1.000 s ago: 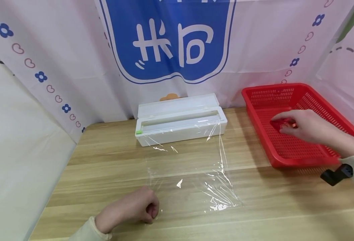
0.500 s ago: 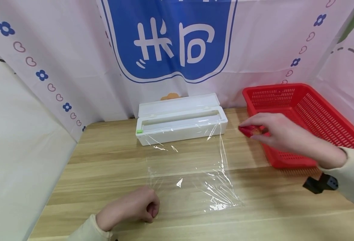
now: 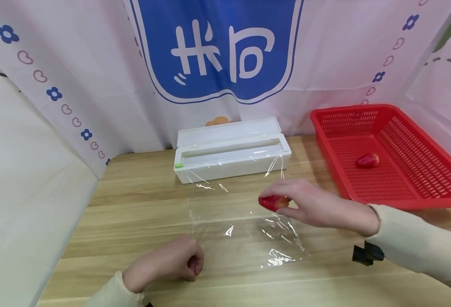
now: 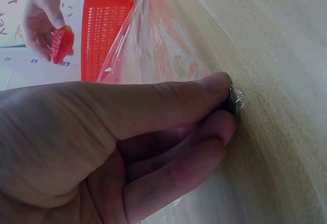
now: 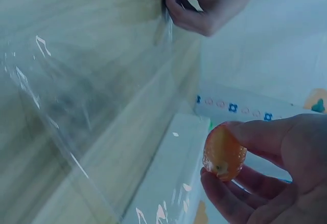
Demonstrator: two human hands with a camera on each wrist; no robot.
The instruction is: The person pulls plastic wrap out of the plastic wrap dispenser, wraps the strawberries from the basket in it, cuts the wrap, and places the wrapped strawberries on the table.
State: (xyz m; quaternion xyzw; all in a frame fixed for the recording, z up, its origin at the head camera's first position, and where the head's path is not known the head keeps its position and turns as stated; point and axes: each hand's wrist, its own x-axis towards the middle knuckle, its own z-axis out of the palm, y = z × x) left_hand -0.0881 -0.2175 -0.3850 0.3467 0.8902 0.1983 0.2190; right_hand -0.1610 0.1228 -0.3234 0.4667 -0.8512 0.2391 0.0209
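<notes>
Between the thumb and fingers of my right hand [image 3: 306,202] is a red strawberry [image 3: 272,203], held above the stretched cling film [image 3: 244,238]. Its paler, orange-yellow end faces the right wrist view, where the strawberry [image 5: 224,152] shows a bumpy skin. My left hand [image 3: 175,258] is down on the table at the film's near left corner. A crumpled bit of cling film [image 4: 236,98] is pinched at its fingertips in the left wrist view. The film runs back to a white dispenser box [image 3: 233,164], whose lid stands open.
A red plastic basket [image 3: 333,170] stands at the right, with another strawberry [image 3: 367,160] lying inside. The wooden table [image 3: 133,213] meets a printed curtain [image 3: 133,106] behind the dispenser and a white wall [image 3: 29,179] at left.
My right hand has come out of the basket with a strawberry and moved left, over the film. One strawberry in the basket is now uncovered. The left hand has stayed in place.
</notes>
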